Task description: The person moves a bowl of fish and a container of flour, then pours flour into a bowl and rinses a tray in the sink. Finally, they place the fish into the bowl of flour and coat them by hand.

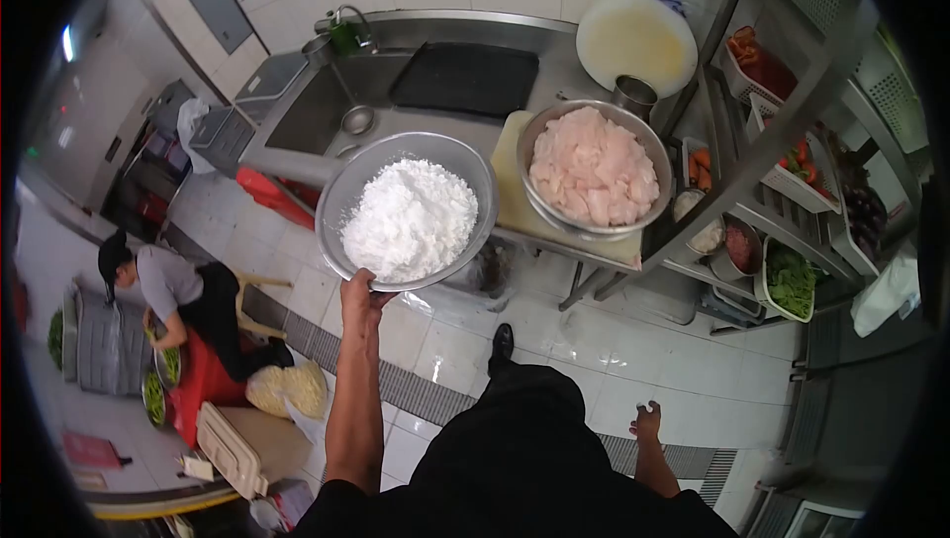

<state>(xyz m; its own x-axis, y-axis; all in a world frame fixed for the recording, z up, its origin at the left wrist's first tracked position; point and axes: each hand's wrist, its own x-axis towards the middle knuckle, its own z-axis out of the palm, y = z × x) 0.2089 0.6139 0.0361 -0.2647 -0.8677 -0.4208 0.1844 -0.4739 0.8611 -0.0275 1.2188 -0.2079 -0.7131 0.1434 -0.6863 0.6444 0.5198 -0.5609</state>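
My left hand (363,293) grips the near rim of a metal bowl (333,203) heaped with white powder (411,223). The bowl is held in front of the steel sink counter. My right hand (646,422) hangs low at the right, away from the bowls, fingers apart and holding nothing. Raw, pale pink meat (594,167) fills another metal bowl (653,132), which rests on a pale cutting board (511,164) to the right of the powder bowl.
A black tray (465,79) and a round white board (636,41) are on the counter, beside a sink (315,107). Shelving (767,206) with vegetable baskets stands right. A seated person (170,286) handles green vegetables at lower left.
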